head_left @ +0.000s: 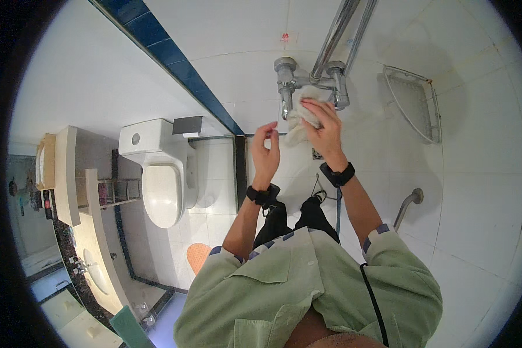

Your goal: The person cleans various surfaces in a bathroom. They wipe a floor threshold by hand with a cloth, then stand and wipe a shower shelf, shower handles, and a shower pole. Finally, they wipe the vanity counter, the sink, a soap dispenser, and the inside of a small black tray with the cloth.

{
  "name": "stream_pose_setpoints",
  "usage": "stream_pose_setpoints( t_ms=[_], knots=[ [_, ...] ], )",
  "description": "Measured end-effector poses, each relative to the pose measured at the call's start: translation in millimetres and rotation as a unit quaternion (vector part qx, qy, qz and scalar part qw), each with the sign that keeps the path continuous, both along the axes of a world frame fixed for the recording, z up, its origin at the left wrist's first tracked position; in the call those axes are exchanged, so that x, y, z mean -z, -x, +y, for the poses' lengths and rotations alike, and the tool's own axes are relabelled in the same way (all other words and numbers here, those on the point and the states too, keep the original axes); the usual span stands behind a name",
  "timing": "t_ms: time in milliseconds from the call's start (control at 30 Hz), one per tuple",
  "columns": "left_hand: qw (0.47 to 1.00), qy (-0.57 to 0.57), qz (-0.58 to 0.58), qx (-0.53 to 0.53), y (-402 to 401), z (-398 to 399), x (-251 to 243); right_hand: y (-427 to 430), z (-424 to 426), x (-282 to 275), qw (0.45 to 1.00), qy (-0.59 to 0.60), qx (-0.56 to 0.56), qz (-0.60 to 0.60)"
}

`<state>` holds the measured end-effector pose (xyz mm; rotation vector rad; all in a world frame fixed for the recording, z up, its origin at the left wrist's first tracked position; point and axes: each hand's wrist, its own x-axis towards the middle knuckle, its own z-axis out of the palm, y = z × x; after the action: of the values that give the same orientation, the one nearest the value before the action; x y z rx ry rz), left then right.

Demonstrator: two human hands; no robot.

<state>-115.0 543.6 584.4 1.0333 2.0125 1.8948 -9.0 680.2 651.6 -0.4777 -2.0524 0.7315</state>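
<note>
My right hand (324, 128) grips a bunched whitish cloth (300, 126), which lies against the lower part of a chrome shower mixer valve (315, 81) on the tiled wall. Left of the cloth, my left hand (266, 150) is raised with its fingers curled and apart, holding nothing. It is just below the mixer's spout (286, 106). Two chrome pipes (337, 39) run up from the valve. Black bands are on both my wrists.
A wire corner basket (413, 104) hangs on the right wall, above a metal grab bar (408, 209). A floor drain (316, 154) lies beyond my feet. Left, past a dark-framed partition (241, 174), stand a white toilet (161, 191) and a washbasin (96, 272).
</note>
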Motion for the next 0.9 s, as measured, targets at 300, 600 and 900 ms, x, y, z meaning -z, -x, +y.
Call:
stream_pose_setpoints(
  t_ms=[300,600,900],
  knots=[
    [0.999,0.021,-0.018,0.037,13.4,3.6,7.5,22.4,18.6,23.0,0.991,-0.028,-0.07,-0.112],
    [0.979,0.009,-0.021,0.201,-17.3,-15.4,-23.2,-44.4,-32.0,77.8,0.806,0.572,-0.02,0.149],
    [0.966,-0.027,-0.246,0.079,36.4,11.0,-50.1,-12.3,-45.3,25.0,0.925,0.368,-0.065,0.073]
  ],
)
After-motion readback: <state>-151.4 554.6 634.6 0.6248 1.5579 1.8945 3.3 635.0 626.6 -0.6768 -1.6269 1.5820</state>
